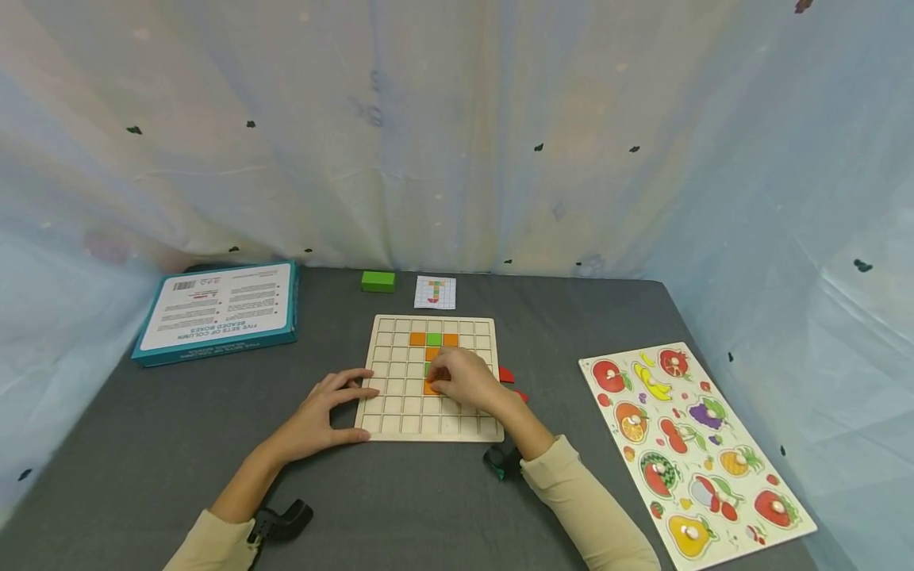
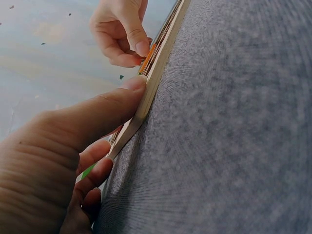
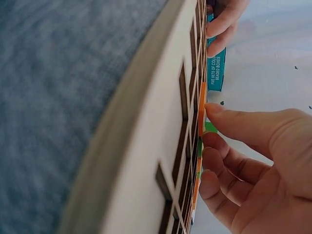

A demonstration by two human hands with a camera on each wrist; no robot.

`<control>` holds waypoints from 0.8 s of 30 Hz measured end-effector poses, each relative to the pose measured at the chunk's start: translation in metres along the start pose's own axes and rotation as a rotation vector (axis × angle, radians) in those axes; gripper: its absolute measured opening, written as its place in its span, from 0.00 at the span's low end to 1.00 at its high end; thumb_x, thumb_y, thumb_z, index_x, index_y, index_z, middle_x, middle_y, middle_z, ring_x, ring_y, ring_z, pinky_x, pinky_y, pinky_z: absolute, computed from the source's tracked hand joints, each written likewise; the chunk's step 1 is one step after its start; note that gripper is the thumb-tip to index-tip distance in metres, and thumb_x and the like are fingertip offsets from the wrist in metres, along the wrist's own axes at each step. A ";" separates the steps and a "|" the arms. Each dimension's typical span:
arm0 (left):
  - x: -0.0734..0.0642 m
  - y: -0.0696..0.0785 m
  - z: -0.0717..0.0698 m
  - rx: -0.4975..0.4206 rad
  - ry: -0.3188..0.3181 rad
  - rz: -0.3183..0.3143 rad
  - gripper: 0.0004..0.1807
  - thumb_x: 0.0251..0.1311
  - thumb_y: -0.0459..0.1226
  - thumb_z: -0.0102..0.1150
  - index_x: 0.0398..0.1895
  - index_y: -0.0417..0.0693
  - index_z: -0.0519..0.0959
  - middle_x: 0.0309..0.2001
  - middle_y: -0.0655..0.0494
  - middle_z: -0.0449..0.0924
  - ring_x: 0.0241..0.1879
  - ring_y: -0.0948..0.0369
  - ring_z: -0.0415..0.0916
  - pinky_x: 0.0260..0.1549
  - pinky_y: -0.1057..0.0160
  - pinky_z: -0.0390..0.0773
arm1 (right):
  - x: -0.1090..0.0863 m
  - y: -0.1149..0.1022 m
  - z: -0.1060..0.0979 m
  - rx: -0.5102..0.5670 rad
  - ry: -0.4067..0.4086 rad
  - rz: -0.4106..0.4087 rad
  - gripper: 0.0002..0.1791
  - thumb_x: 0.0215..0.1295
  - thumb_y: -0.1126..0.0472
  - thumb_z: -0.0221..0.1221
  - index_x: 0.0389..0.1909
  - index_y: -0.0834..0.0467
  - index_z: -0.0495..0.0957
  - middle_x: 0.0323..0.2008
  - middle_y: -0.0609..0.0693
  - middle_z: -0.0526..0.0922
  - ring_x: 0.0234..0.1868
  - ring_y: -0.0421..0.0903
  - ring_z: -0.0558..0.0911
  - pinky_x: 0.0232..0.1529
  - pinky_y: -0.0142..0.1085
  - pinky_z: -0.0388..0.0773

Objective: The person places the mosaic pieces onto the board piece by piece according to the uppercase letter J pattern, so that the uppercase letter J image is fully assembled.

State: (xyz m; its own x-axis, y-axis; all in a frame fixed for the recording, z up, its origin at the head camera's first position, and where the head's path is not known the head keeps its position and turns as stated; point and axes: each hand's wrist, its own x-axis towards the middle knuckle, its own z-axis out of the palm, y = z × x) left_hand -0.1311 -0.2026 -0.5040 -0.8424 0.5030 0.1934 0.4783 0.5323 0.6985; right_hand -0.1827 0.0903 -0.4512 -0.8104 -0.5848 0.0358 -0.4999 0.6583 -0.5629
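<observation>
My left hand (image 1: 314, 416) rests at the left edge of a wooden grid board (image 1: 393, 428), its fingers and thumb extended against the rim. Over the middle of the board, the thumb and curled fingers of my right hand (image 1: 464, 379) pinch at an orange square tile (image 3: 202, 108), which sits right at the grid. The row near the board's far side holds an orange tile (image 1: 417, 339), a green tile (image 1: 434, 339) and another orange tile (image 1: 451, 339). Below them, more orange and green tiles form a column partly hidden by my right hand.
Red pieces (image 1: 506, 374) lie by the board's right edge. Behind it are a pattern card (image 1: 435, 293) and a green block (image 1: 378, 281). A teal box (image 1: 221, 309) lies at the back left, a fruit puzzle board (image 1: 685, 468) at the right. Curtains hang around the grey table.
</observation>
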 end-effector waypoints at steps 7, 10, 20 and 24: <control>0.001 -0.001 0.001 0.001 -0.002 0.002 0.35 0.50 0.52 0.76 0.64 0.57 0.79 0.71 0.56 0.64 0.56 0.61 0.62 0.53 0.40 0.60 | -0.006 0.003 -0.005 0.052 0.016 -0.015 0.05 0.62 0.66 0.68 0.39 0.59 0.86 0.36 0.48 0.81 0.36 0.42 0.78 0.38 0.34 0.74; 0.001 -0.001 0.001 0.002 -0.002 0.004 0.35 0.50 0.52 0.76 0.64 0.57 0.79 0.71 0.56 0.64 0.55 0.61 0.62 0.53 0.40 0.59 | -0.015 0.008 -0.013 0.092 0.049 -0.014 0.06 0.64 0.67 0.66 0.41 0.61 0.85 0.37 0.50 0.83 0.37 0.43 0.79 0.39 0.35 0.75; 0.001 -0.003 0.002 0.013 0.006 0.018 0.35 0.50 0.52 0.76 0.63 0.56 0.79 0.71 0.55 0.64 0.55 0.61 0.62 0.52 0.40 0.59 | -0.059 0.045 -0.050 0.137 0.139 0.107 0.08 0.64 0.69 0.65 0.43 0.64 0.84 0.36 0.51 0.81 0.35 0.45 0.77 0.38 0.40 0.75; 0.001 -0.003 0.001 0.012 0.002 0.006 0.35 0.50 0.52 0.76 0.63 0.57 0.79 0.71 0.56 0.64 0.55 0.61 0.62 0.53 0.40 0.60 | -0.078 0.055 -0.057 0.130 0.121 0.154 0.08 0.61 0.71 0.66 0.41 0.64 0.84 0.35 0.53 0.80 0.33 0.44 0.75 0.35 0.38 0.74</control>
State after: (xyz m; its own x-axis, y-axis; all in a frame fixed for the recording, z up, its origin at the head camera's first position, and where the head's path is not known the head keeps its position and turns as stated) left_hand -0.1328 -0.2030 -0.5072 -0.8398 0.5052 0.1988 0.4865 0.5375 0.6888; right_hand -0.1647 0.1988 -0.4384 -0.9087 -0.4160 0.0357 -0.3304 0.6642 -0.6706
